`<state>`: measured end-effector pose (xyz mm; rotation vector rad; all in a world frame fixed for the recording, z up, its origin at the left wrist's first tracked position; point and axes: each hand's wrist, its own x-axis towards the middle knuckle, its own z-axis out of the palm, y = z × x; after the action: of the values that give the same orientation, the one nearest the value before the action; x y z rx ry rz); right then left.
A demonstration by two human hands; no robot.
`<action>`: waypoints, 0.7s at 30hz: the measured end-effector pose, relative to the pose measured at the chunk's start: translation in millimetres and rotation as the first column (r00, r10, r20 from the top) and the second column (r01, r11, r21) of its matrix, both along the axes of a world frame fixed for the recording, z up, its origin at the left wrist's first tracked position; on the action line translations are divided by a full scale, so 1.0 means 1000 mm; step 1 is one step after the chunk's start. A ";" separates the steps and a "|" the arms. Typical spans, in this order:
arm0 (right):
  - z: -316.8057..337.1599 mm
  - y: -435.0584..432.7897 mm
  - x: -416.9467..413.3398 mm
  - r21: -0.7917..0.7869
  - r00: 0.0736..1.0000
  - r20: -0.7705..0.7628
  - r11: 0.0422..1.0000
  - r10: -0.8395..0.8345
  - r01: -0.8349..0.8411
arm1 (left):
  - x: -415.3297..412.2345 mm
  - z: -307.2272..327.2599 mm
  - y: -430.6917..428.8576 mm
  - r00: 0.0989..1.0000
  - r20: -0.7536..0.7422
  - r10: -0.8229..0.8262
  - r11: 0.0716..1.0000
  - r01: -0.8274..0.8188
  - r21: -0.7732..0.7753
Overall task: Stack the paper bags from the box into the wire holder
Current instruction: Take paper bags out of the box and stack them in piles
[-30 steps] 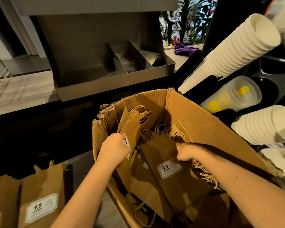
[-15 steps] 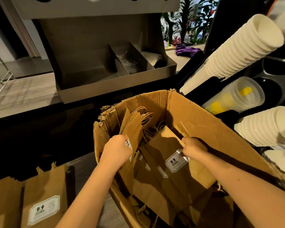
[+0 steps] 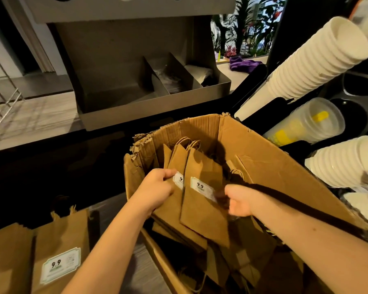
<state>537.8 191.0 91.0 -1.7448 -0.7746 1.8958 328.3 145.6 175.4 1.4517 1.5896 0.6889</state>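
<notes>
Nearest, at lower left, labelled bags (image 3: 60, 257) are stood upright together, though the wire holder cannot be made out. Over the box (image 3: 274, 166), a bundle (image 3: 172, 211) is gripped in the curled fingers of the left hand (image 3: 155, 192) and a front bag (image 3: 202, 211) is laid against it, seemingly pinched by the blurred, curled right hand (image 3: 240, 202), presumably so that several are carried across at once. Beyond, cups (image 3: 319, 60) are stacked sideways.
</notes>
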 end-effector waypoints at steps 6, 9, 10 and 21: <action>0.006 -0.015 -0.030 -0.037 0.989 -0.044 0.989 0.141 -0.142 | -0.001 -0.004 0.001 0.999 -0.035 -0.041 0.999 0.042 0.027; 0.010 -0.016 -0.032 0.000 0.980 -0.063 0.982 0.188 -0.189 | -0.003 -0.003 0.001 0.997 0.033 -0.070 0.997 0.069 0.019; 0.010 -0.016 -0.031 0.023 0.976 -0.063 0.978 0.210 -0.209 | -0.003 -0.004 0.001 0.996 0.053 -0.074 0.997 0.074 0.008; -0.005 0.011 0.002 -0.157 0.300 0.851 0.755 0.431 -0.637 | -0.009 -0.026 0.012 0.953 -0.299 -0.037 0.994 0.067 0.089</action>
<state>539.9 202.5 86.0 -2.4655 -2.1040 0.9729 319.7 158.0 149.0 1.7287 1.7568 0.5424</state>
